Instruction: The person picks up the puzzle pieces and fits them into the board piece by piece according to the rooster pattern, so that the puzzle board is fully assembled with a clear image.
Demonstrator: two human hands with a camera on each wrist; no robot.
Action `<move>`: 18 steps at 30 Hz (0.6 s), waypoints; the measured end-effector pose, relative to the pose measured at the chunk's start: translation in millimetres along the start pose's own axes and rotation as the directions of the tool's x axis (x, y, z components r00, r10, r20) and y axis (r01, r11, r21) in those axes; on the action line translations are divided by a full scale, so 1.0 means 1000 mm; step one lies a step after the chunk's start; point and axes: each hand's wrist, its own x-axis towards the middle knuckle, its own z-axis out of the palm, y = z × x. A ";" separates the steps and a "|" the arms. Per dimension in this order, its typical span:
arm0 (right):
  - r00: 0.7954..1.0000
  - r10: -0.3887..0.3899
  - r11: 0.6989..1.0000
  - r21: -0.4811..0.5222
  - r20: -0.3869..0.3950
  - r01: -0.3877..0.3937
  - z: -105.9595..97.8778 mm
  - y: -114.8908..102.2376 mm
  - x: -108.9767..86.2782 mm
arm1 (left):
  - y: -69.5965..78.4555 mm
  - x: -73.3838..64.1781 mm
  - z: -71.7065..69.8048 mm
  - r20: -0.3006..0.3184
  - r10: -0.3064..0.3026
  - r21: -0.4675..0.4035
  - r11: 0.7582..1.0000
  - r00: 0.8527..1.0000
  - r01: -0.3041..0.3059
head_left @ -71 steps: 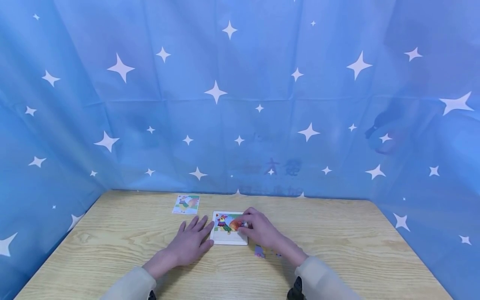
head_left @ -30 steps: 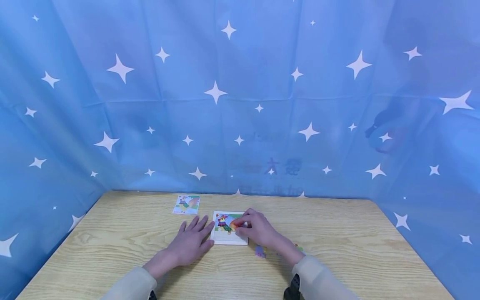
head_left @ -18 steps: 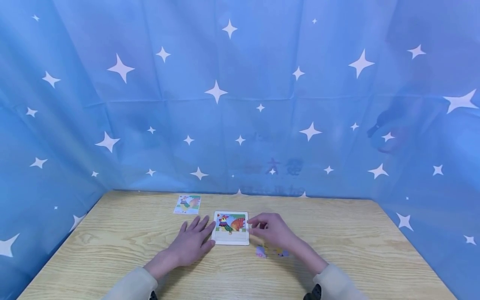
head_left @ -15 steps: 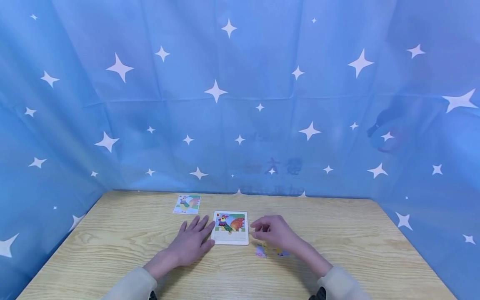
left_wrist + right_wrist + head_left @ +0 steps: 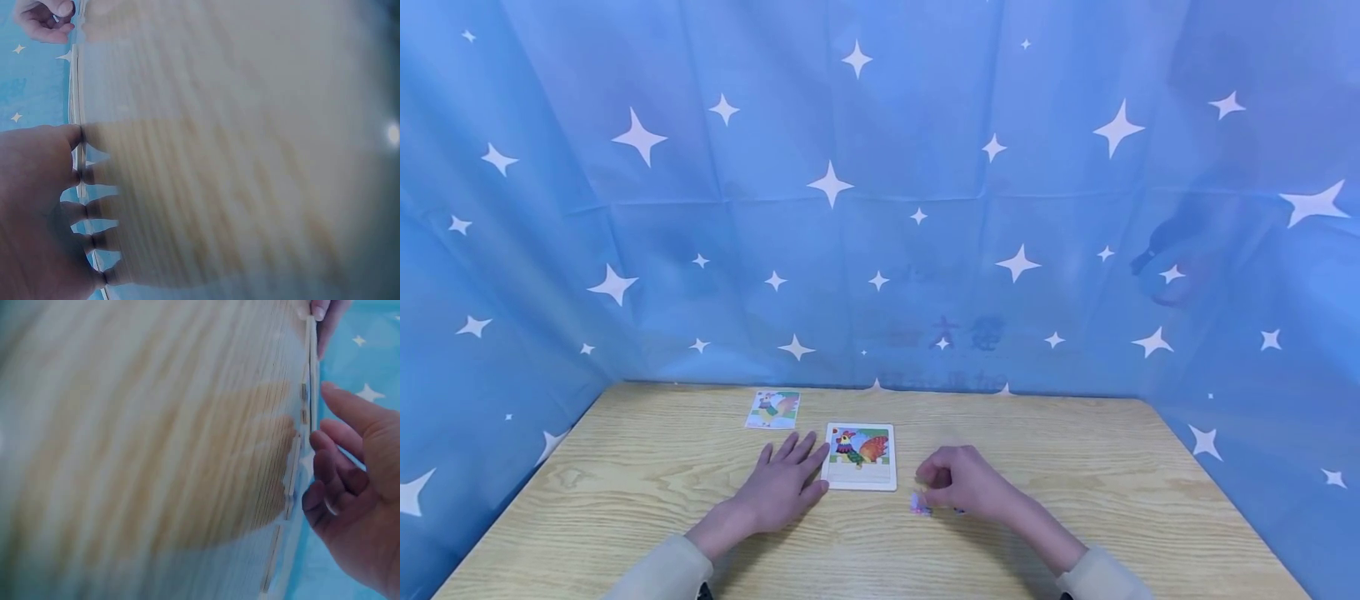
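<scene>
A white puzzle tray lies in the middle of the table, its upper part filled with a rooster picture and its lower strip bare. My left hand rests flat to its left, fingers spread, index and thumb tips at the tray's edge. Right of the tray, my right hand hovers low over loose puzzle pieces; a purple piece shows beside the thumb, others are partly hidden underneath. In the right wrist view, the right hand has thumb and index finger apart, the other fingers loosely curled, nothing between them.
A rooster picture card lies at the back left of the wooden table. A blue curtain with white stars stands behind the table and along both sides.
My right hand has left the right side of the rooster picture, uncovering the tail, and moved right and nearer to me, over the loose pieces. My left hand stays put.
</scene>
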 end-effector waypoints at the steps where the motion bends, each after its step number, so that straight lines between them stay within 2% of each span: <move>1: 1.000 -0.004 1.000 -0.002 -0.002 0.004 0.000 0.001 -0.001 | 0.001 0.000 -0.001 0.004 -0.002 -0.001 1.000 1.000 0.002; 8: 0.999 -0.044 0.997 -0.066 -0.018 0.042 0.002 0.005 -0.002 | 0.002 -0.001 -0.002 0.009 -0.014 0.000 1.000 1.000 0.014; 14: 0.999 -0.041 0.993 -0.111 -0.035 0.037 0.003 0.005 -0.002 | 0.002 0.000 -0.001 0.002 -0.004 0.000 1.000 1.000 0.004; 18: 0.999 -0.029 0.994 -0.105 -0.041 0.025 0.005 0.003 -0.002 | 0.001 0.001 -0.001 0.004 0.007 0.002 1.000 1.000 -0.007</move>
